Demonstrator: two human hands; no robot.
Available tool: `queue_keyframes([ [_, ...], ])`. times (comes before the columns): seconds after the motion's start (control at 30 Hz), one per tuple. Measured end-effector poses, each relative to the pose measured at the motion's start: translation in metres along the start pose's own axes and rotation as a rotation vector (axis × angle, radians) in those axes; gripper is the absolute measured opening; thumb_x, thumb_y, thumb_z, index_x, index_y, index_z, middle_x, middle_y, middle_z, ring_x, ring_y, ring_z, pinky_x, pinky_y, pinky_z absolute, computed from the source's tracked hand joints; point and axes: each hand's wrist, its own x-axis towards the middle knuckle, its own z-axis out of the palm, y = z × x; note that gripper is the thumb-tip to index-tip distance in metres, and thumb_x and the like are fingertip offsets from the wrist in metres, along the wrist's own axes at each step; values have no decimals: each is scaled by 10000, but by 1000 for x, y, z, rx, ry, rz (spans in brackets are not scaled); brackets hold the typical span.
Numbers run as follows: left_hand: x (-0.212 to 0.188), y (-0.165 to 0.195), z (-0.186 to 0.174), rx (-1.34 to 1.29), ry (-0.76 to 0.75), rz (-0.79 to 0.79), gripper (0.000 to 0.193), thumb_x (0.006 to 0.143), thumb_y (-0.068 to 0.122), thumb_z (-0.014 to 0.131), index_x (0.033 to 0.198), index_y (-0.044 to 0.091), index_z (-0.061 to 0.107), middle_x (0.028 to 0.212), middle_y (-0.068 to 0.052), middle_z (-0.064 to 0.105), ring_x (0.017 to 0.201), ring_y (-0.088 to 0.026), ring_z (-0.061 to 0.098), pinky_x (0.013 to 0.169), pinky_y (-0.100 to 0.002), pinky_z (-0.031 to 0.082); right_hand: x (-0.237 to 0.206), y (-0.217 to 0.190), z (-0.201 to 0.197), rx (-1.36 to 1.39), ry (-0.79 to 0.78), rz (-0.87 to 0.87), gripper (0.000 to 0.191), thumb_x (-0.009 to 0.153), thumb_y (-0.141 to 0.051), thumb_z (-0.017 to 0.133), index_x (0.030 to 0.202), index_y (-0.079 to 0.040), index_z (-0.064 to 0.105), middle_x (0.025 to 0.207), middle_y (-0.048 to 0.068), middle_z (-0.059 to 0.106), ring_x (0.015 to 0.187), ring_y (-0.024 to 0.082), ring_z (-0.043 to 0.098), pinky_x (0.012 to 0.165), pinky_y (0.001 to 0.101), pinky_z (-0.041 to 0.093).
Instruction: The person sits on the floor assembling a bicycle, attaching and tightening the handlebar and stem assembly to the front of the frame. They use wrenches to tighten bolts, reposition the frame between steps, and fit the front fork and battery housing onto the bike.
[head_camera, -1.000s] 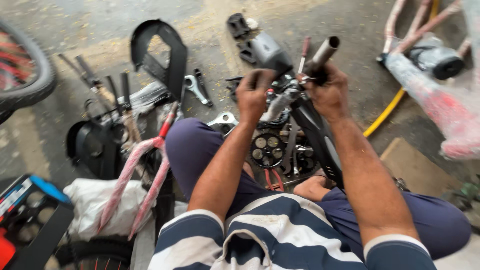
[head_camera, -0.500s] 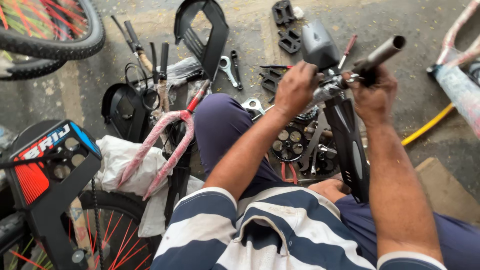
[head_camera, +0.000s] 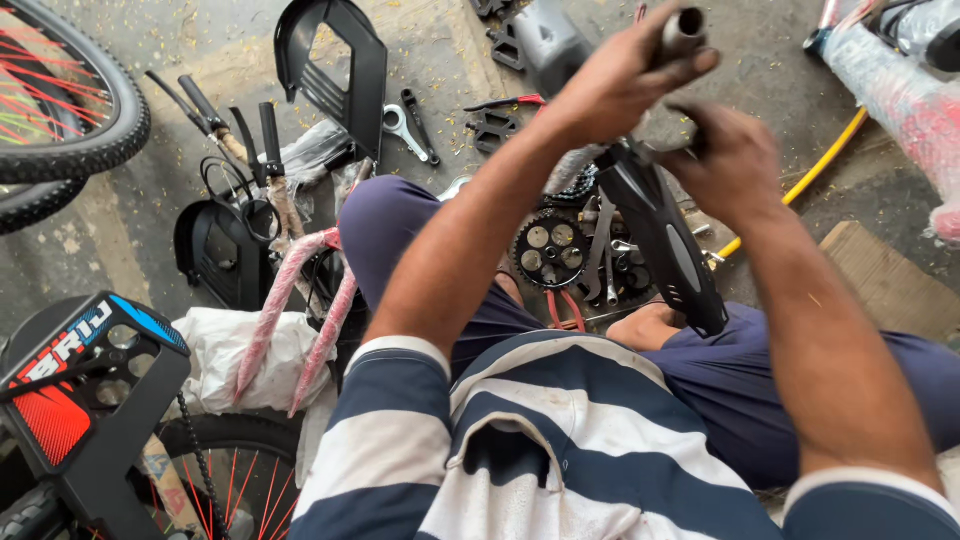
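Left hand (head_camera: 625, 85) wraps closed around a grey metal tube (head_camera: 683, 25) at top centre, tube end near the frame's upper edge; right hand (head_camera: 735, 165) curls closed just below it on the head of the black bicycle frame (head_camera: 660, 235), which slopes down to the lap at centre; chainring (head_camera: 550, 250) sits just left of the frame; spanners (head_camera: 405, 125) lie on concrete, upper centre; tyre (head_camera: 70, 100) crowds the upper left corner; bare floor shows only in narrow strips between parts.
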Motion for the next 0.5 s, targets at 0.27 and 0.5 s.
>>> queue_keyframes([
  [0.27,-14,28,-17,608,111,35,530,968,595,664,1105,84,625,878,-129,728,817,-308,702,746,-428,545,-67,21,-21,358,162,258,341,1166,-381,690,1190,-48,759,899,43,699,813,77,610,751,276,492],
  [0.5,-28,40,8,709,-40,293,453,988,549,693,1129,119,671,1031,-134,746,961,-343,697,811,-451,527,-22,-7,19,429,153,286,330,1110,-333,615,1274,-48,644,878,89,672,798,113,624,668,334,471],
])
